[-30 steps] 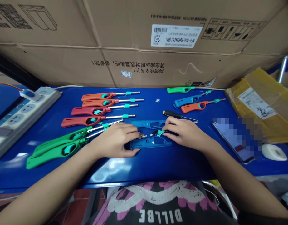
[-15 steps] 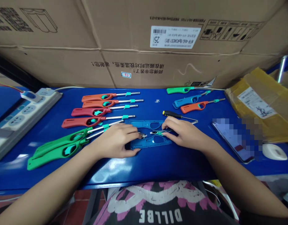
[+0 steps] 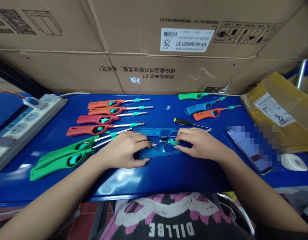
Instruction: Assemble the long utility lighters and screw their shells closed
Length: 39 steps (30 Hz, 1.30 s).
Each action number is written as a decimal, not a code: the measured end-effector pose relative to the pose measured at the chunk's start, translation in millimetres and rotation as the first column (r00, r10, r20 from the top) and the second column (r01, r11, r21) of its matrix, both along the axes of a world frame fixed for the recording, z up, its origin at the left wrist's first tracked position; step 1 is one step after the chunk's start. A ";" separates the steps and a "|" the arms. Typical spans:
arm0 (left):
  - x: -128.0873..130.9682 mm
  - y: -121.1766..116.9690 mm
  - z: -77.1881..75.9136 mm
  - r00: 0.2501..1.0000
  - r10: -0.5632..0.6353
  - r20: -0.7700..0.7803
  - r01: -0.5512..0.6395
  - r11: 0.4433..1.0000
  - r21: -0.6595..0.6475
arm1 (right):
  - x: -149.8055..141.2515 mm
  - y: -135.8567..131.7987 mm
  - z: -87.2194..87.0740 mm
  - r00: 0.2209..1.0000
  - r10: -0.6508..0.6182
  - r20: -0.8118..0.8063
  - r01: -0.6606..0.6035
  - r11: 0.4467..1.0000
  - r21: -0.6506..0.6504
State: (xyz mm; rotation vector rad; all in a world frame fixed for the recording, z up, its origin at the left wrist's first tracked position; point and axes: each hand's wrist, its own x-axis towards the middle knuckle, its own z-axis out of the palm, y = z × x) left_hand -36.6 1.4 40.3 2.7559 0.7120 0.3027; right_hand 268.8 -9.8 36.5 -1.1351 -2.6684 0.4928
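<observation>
Two halves of a blue lighter casing lie on the table, the far half (image 3: 157,132) above the near half (image 3: 154,152). My left hand (image 3: 126,150) is closed around the left end of the near half, thumb along its near edge. A small metal piece (image 3: 153,144) shows at those fingertips. My right hand (image 3: 197,141) pinches a green trigger piece (image 3: 172,142) over the right side of the casing. A thin black part with white wire (image 3: 164,140) extends left from it. The fingers partly hide what they hold.
Orange, red and green gas lighters (image 3: 101,130) lie left, and several more lighters (image 3: 204,107) at back right. A screwdriver (image 3: 184,122) lies behind my right hand. Right are a phone (image 3: 246,150), white mouse (image 3: 293,162) and yellow-taped parcel (image 3: 276,110). A power strip (image 3: 23,126) stands left; a carton (image 3: 133,40) rises behind.
My right hand has shifted slightly, turning the green trigger piece so more of it shows. The black part with wire now tilts upward to the right. My left hand stays put.
</observation>
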 end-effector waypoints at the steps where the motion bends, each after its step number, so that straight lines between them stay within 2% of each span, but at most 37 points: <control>1: 0.0 0.0 -0.1 1.000 -0.001 0.001 0.001 1.000 0.000 | 0.0 -0.1 0.2 1.000 0.004 -0.006 -0.004 1.000 -0.020; 8: 0.6 0.8 -1.1 1.000 -0.004 0.003 0.004 1.000 0.000 | 5.3 -4.4 12.5 0.986 0.023 -0.166 -0.054 0.981 -0.185; 12: 0.3 1.3 -1.8 1.000 -0.006 0.009 0.006 1.000 -0.005 | 4.7 -7.0 15.2 0.980 0.056 -0.192 -0.099 0.970 -0.222; 19: 0.4 1.2 -1.5 1.000 -0.010 0.025 0.010 1.000 0.001 | -7.4 -9.0 2.9 0.988 0.103 -0.112 -0.112 0.990 -0.083; 31: 0.5 1.4 -1.6 1.000 -0.012 0.014 0.011 1.000 0.005 | -12.0 -11.2 -0.8 0.988 0.154 0.003 -0.154 0.986 0.067; 39: 0.1 1.5 -1.9 1.000 -0.004 0.008 0.004 1.000 -0.013 | -7.9 -11.0 3.4 0.982 0.176 0.072 -0.182 0.980 0.079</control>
